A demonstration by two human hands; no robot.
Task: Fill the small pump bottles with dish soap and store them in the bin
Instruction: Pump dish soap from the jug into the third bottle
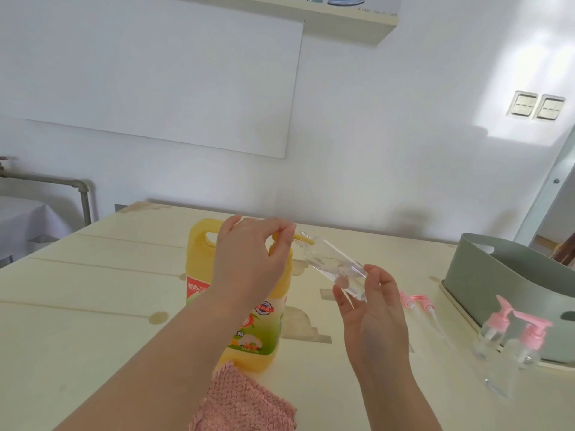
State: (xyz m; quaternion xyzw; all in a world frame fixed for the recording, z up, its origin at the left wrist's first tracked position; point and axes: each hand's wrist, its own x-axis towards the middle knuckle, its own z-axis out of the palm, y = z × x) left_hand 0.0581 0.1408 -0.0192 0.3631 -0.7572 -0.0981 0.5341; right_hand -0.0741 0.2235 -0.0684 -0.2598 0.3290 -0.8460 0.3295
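Left hand curls its fingers over the yellow pump head of the dish soap jug, mid-table. Right hand pinches the base of the uncapped clear bottle, which is tilted with its mouth at the nozzle. Risk: a press jolts the nozzle off the narrow mouth and soap strings onto the table. The fingertip hold may slip. Bin at right.

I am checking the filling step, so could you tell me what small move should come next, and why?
Probably press the pump down with the left hand: its nozzle already sits at the mouth of the tilted small bottle, which the right hand holds by its base, and the bottle looks far from full.
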